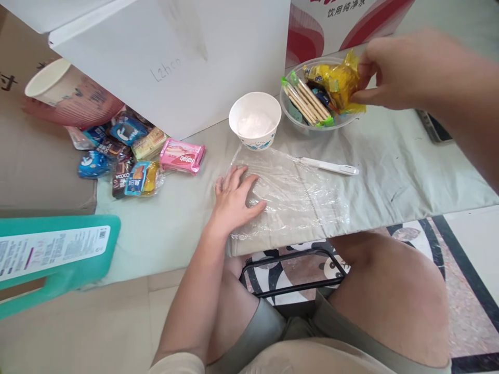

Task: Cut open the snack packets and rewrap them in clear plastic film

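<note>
My left hand (235,200) lies flat with fingers spread on a sheet of clear plastic wrap (296,200) spread over the pale green cloth (390,171). My right hand (393,70) pinches a yellow snack packet (338,83) above a clear bowl (290,111) that holds several wrapped snacks, among them a green-edged cracker pack (306,101). A white paper bowl (254,120) stands just beyond the wrap. A white pen-like tool (329,167) lies on the wrap's far edge.
A pile of snack packets (128,156) with a pink wafer pack (182,156) lies at the left. A white box (175,52), a tipped paper cup (58,91), a teal container (54,254) and a dark phone (434,127) surround the cloth. My knees are below the table edge.
</note>
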